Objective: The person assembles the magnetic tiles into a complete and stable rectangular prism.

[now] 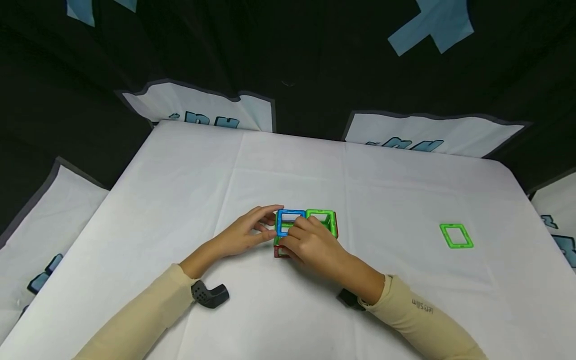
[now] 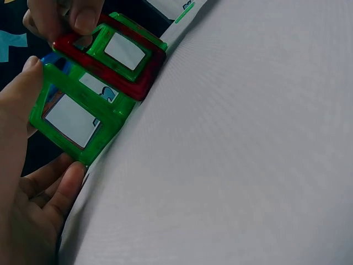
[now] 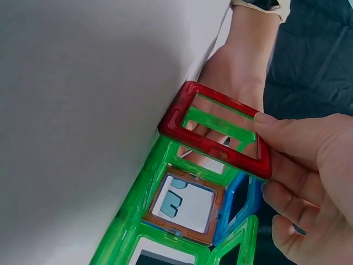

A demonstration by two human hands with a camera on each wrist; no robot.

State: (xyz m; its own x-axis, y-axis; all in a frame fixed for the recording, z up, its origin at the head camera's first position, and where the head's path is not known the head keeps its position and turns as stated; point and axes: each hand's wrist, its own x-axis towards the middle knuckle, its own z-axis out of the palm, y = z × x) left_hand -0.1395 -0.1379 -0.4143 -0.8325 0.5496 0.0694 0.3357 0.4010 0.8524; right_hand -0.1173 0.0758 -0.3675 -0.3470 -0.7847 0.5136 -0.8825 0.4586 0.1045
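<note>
Nearest the wearer, two cream sleeves came up from the bottom edge of the head view, a small black device [image 1: 210, 294] lying on the white tablecloth [image 1: 180, 200] just under the left wrist. Beyond them, at the centre of the table, stood a boxy structure of magnetic square frames [image 1: 306, 227]. The right hand [image 1: 310, 245] lay over its near side at about 6 o'clock, fingers curled round the red frame [image 3: 215, 130], thumb and fingertips pinching its edge in the right wrist view. The left hand [image 1: 245, 232] came in from 9 o'clock, fingers fairly straight, fingertips touching the blue frame [image 1: 290, 222] on top; the left wrist view showed its thumb and fingers against the green side frame [image 2: 74, 113]. A green top frame [image 1: 321, 217] sat just beside the blue one, toward 3 o'clock. Well apart, at 3 o'clock, a loose green frame [image 1: 456, 235] lay flat on the cloth. Farthest off hung a black backdrop with pale blue shapes [image 1: 432, 25].
</note>
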